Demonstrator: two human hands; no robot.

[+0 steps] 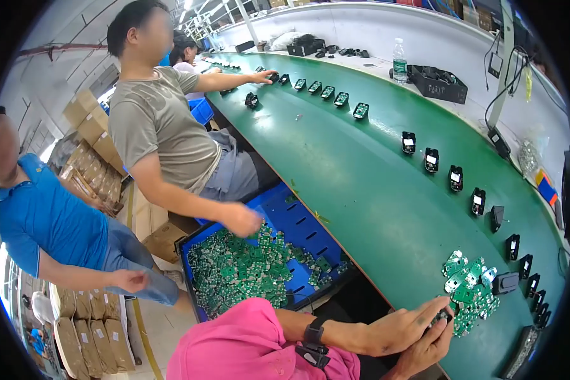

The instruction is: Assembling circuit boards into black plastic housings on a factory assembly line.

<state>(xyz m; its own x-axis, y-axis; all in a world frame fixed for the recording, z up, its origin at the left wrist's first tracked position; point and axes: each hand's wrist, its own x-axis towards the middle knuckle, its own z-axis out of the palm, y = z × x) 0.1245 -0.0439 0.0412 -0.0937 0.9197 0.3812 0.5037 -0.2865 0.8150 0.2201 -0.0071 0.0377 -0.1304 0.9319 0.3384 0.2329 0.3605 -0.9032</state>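
Observation:
My left hand [396, 329], with a dark watch on its wrist and a pink sleeve behind it, reaches in over the green bench [354, 209]. Close below it is my right hand [424, 351], its fingers curled up against the left ones. Between the fingertips of both hands sits a small black plastic casing [444, 316], mostly covered by the fingers. Just beyond them lies a heap of green circuit boards [468, 291]. A dark grey block-shaped part [505, 283] rests against the heap's right side.
Black casings [455, 178] stand in a curved row along the bench. Left of the bench, a blue crate [285, 212] holds many circuit boards. A person in a grey-green shirt [152, 120] reaches over crate and bench; another in blue [57, 215] stands behind. A bottle [399, 61] stands far back.

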